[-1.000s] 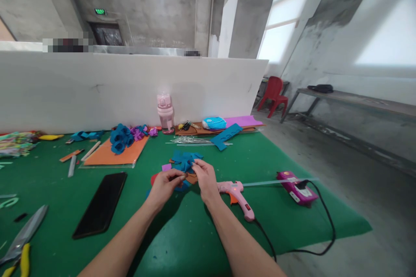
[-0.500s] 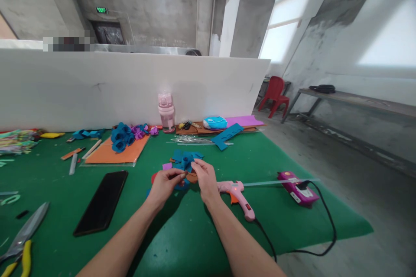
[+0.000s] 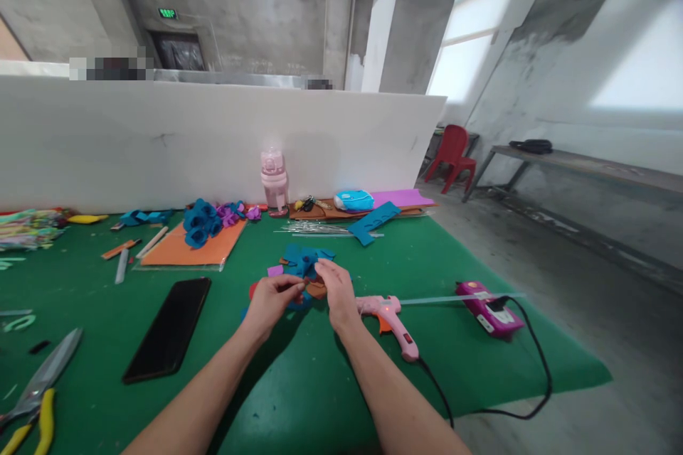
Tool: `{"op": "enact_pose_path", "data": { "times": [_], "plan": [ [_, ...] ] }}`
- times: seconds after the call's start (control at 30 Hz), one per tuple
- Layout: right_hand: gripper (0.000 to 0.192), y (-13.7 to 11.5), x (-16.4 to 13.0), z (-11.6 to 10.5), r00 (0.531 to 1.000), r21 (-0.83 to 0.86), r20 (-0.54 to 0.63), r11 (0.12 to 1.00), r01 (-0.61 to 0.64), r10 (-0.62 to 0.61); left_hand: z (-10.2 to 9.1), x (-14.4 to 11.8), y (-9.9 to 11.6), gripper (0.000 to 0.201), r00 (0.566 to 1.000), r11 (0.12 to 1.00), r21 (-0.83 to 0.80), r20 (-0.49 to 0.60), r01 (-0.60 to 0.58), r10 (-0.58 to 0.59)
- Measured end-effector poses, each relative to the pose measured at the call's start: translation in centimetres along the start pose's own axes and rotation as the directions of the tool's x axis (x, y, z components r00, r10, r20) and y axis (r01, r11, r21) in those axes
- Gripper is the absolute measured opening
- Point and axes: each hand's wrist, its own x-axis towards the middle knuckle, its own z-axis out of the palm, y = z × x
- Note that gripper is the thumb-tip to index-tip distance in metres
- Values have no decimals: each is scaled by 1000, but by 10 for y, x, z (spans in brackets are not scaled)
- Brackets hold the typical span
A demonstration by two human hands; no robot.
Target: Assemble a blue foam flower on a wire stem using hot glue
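In the middle of the green table, a blue felt flower (image 3: pixel 305 264) is held between my two hands. My right hand (image 3: pixel 337 293) grips its right side with thumb and fingertips. Lower down, my left hand (image 3: pixel 274 304) is closed in a pinch just under the flower; what sits between its fingertips is too small to make out. A brown felt piece (image 3: pixel 316 289) shows between the hands, and blue felt scraps (image 3: pixel 299 303) lie beneath them. Close to my right wrist rests a pink glue gun (image 3: pixel 392 320) with a clear glue stick (image 3: pixel 435 300) in its back end.
A purple power strip (image 3: pixel 488 309) with a black cord lies right. On the left are a phone (image 3: pixel 169 329) and yellow-handled scissors (image 3: pixel 45 384). Finished blue flowers (image 3: pixel 201 222) rest on an orange sheet (image 3: pixel 181 253). A pink bottle (image 3: pixel 274 185) stands against the white partition (image 3: pixel 213 135).
The hands have barely moved; the right fingers sit slightly differently at the flower, which is tilted a little. The view has shifted slightly.
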Motion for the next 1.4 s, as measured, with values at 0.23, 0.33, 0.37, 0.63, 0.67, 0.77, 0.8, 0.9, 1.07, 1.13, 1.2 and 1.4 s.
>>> {"op": "enact_pose_path", "data": {
  "times": [0.23,0.33,0.37,0.63,0.67,0.77,0.8,0.9,1.07,1.13,1.2,1.4],
  "plan": [
    [18,4,-1,1,998,-25,62,999,-24,26,0,-1,3,22,999,1000,24,-30,-19,20],
    [16,3,-1,2,978,8,209,1000,-4,2,1,-2,5,22,1000,1000,-4,-23,-10,10],
    [17,3,-1,3,972,16,236,1000,4,-8,1,-3,6,22,1000,1000,-28,-14,-2,2],
    [25,10,-2,8,980,-37,201,999,1,7,1,-3,5,24,998,985,-161,1,57,-58],
    [26,11,-3,8,979,-42,202,999,-3,12,1,-3,5,24,998,984,-167,3,63,-64],
    [27,12,-3,8,980,-7,195,999,-35,36,2,-3,5,27,997,980,-181,7,82,-82],
    [29,12,-2,7,980,23,190,998,-58,53,2,-3,6,28,996,979,-186,10,88,-88],
    [35,11,-1,6,974,121,188,981,-154,130,2,-4,6,30,995,975,-199,18,99,-98],
    [41,8,0,3,951,197,225,946,-258,213,0,-3,2,28,991,958,-260,85,121,-103],
    [42,7,0,2,943,223,244,934,-280,225,0,-2,1,26,990,952,-280,107,119,-93],
    [44,6,0,2,938,244,258,924,-295,231,0,-2,0,25,989,950,-286,113,122,-92],
    [45,6,0,2,942,288,236,908,-304,240,-3,-2,1,29,987,959,-256,130,125,-95]
  ]
}}
